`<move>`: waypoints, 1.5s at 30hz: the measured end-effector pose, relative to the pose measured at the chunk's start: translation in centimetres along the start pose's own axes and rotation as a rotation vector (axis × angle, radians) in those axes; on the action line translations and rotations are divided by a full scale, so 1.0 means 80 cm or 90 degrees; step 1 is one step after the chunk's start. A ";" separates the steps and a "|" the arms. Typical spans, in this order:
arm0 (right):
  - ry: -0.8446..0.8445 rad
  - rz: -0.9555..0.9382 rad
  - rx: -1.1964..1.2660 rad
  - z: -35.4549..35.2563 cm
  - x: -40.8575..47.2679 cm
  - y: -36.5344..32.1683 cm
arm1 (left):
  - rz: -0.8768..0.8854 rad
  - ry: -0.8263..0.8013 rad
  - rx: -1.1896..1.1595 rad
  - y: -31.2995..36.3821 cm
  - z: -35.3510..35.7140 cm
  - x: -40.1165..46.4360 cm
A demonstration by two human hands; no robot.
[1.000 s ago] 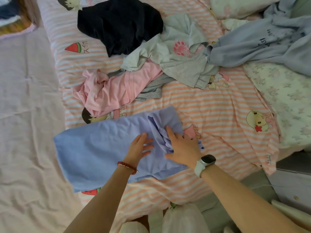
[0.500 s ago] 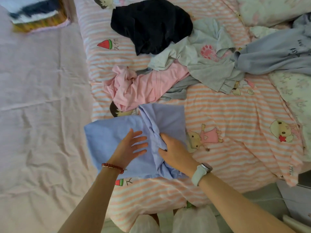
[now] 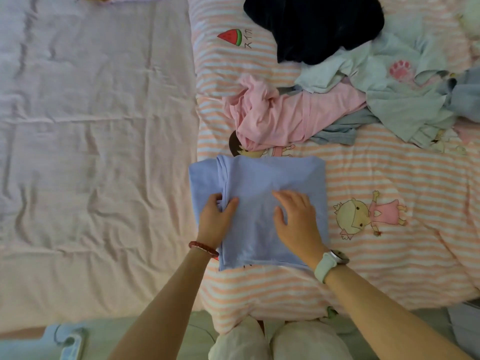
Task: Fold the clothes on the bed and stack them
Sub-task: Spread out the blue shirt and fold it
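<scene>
Head view, nearest me: my left hand (image 3: 215, 219) pinches a fold at the left edge of the blue garment (image 3: 259, 183), while my right hand (image 3: 296, 219) rests flat on it, fingers spread. It lies folded on the striped quilt (image 3: 389, 178). Beyond sit the pink garment (image 3: 285, 115), pale green shirt (image 3: 405, 100) and black garment (image 3: 319, 24). Writing beside the watermelon print (image 3: 231, 36) is unreadable to me.

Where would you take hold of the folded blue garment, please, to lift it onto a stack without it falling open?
I would take the blue garment by its two short sides, from left and right, fingers slid under all layers. The loose folded edge lies at the left, where the left hand already pinches it; the right hand rests flat on top.
</scene>
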State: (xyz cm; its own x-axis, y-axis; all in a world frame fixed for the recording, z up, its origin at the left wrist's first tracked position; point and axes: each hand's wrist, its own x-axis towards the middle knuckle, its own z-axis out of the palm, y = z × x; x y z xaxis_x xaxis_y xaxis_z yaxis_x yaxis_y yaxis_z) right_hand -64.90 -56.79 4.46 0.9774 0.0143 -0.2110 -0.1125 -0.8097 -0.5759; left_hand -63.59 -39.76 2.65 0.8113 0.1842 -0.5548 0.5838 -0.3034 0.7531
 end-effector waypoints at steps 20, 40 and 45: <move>-0.128 0.021 -0.287 0.035 0.035 0.030 | -0.008 0.137 -0.029 0.022 -0.015 0.068; 0.109 0.205 0.116 0.020 0.023 0.074 | -0.208 -0.028 -0.137 -0.055 -0.049 0.064; 0.017 0.365 0.331 0.006 0.020 0.094 | -0.180 -0.058 -0.185 -0.056 -0.054 0.038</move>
State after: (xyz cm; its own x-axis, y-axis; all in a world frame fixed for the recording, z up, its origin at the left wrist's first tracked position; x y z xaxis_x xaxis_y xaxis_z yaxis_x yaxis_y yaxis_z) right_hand -64.24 -62.58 -0.61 0.7440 -0.3442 -0.5727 -0.6656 -0.3064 -0.6805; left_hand -63.63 -33.81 -0.90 0.6196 0.1353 -0.7732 0.7779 0.0261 0.6279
